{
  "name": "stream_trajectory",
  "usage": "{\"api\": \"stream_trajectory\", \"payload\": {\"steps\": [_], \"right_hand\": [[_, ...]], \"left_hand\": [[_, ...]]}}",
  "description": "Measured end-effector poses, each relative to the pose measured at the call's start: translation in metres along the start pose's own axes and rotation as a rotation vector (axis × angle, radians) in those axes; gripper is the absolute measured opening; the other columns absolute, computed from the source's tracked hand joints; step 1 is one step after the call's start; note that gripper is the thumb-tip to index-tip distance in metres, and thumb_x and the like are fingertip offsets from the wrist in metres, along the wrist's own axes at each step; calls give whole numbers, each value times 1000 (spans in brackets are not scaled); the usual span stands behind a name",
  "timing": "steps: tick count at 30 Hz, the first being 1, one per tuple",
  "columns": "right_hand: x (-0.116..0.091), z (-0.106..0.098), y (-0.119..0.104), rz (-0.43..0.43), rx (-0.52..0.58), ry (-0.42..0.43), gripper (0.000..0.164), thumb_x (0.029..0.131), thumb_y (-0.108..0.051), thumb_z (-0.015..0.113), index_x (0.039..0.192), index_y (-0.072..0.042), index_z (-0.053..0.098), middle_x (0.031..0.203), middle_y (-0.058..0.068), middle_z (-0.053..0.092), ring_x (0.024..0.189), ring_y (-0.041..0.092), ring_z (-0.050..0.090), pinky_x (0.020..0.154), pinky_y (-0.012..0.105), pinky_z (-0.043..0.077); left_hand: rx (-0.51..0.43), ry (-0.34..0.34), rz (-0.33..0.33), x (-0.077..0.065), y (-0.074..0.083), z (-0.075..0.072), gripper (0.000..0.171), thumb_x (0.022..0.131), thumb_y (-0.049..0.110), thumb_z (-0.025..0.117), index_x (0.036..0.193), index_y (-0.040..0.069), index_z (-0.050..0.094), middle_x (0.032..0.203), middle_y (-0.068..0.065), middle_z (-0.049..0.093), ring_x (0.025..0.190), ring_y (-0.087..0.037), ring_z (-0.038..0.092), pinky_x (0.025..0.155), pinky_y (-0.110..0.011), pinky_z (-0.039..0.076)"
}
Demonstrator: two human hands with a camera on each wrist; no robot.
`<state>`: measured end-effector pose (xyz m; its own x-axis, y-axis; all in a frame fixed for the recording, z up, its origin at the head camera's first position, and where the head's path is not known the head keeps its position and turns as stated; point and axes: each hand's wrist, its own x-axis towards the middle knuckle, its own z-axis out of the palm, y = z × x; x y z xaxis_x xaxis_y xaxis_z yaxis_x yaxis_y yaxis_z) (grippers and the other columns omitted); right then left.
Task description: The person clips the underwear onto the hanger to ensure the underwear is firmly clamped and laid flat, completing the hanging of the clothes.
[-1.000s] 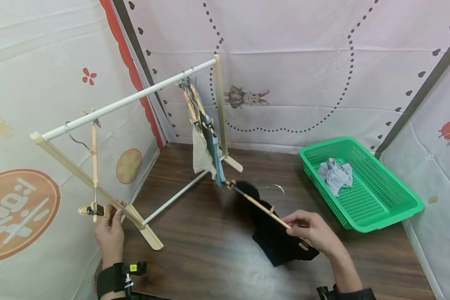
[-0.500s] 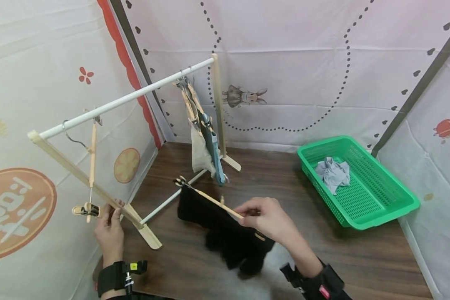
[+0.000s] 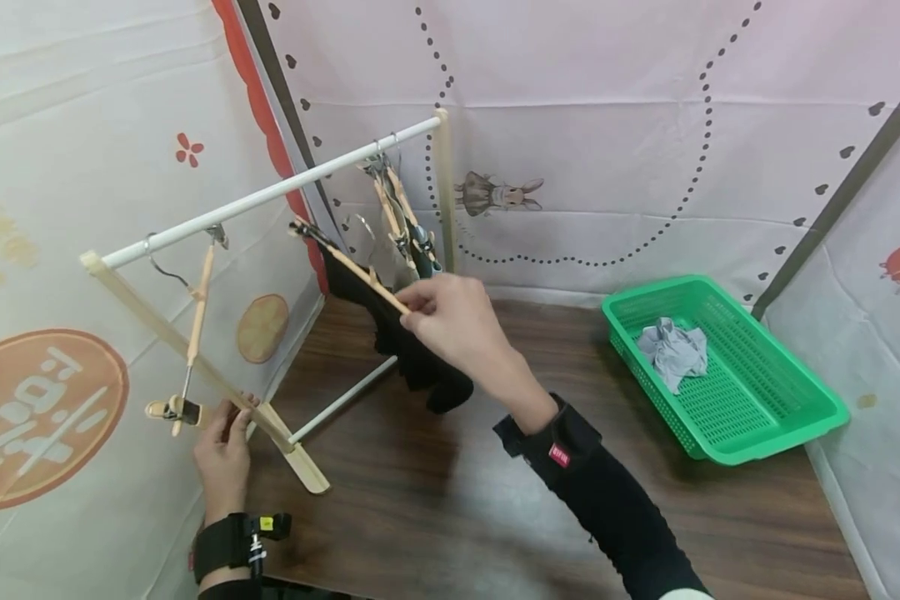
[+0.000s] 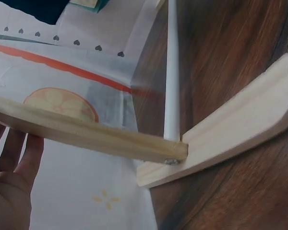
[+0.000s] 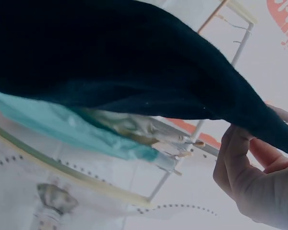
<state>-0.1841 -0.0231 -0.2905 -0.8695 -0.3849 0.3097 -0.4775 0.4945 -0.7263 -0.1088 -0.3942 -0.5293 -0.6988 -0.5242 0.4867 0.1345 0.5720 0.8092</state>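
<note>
My right hand [image 3: 457, 321] pinches the wooden bar of a clip hanger [image 3: 356, 271], raised and tilted in front of the clothes rack. A black garment [image 3: 427, 358] droops from its clips. Across the right wrist view that black cloth [image 5: 110, 57] spreads wide, beside the curled fingers. My left hand [image 3: 222, 467] grips the near wooden post [image 3: 165, 325] of the rack low down; the left wrist view shows fingers [image 4: 31, 155] against the post's underside. The raised hanger's metal hook stands above its bar, below the white rail [image 3: 270, 192] in the head view.
A bare clip hanger [image 3: 201, 308] hangs at the rail's near end, close to my left hand. Clothes on hangers [image 3: 412, 229] hang at the far end, partly hidden. On the right, a green basket [image 3: 750, 392] holds a crumpled grey-blue cloth [image 3: 675, 354]. Printed curtains surround the table.
My right hand has carried the hanger and black garment up and leftward from low over the table to just under the rail. The left hand stays on the post.
</note>
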Motion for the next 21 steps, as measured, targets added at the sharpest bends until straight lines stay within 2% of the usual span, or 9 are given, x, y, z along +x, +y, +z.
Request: {"api": "stream_trajectory", "payload": {"steps": [6, 12, 16, 21], "right_hand": [[33, -15, -16, 7, -78, 6, 19, 91, -10, 73, 107, -14, 81, 86, -5, 74, 81, 12, 62, 71, 28, 50], [67, -22, -28, 52, -121, 15, 22, 92, -11, 68, 109, -15, 80, 96, -3, 76, 92, 12, 63, 75, 28, 50], [91, -19, -35, 73, -158, 4, 25, 93, -12, 63, 109, -16, 81, 102, -3, 75, 89, 14, 61, 66, 26, 47], [110, -9, -37, 53, -190, 28, 27, 93, -9, 56, 99, -15, 82, 89, -2, 70, 76, 15, 57, 55, 23, 41]], "left_hand": [[-4, -4, -1, 5, 0, -3, 33, 99, 11, 67, 131, 6, 69, 118, -17, 73, 101, 8, 63, 86, -7, 48], [9, -14, -21, 5, -1, -5, 34, 99, 10, 67, 132, 6, 67, 118, -19, 72, 100, 10, 62, 84, -5, 48], [15, -26, 6, 8, -3, -8, 34, 99, 8, 66, 133, 5, 67, 119, -15, 72, 102, 10, 62, 85, -6, 48], [4, -40, 22, 5, -4, -12, 33, 99, 10, 67, 131, 7, 68, 119, -4, 70, 104, 6, 62, 87, -6, 48]]}}
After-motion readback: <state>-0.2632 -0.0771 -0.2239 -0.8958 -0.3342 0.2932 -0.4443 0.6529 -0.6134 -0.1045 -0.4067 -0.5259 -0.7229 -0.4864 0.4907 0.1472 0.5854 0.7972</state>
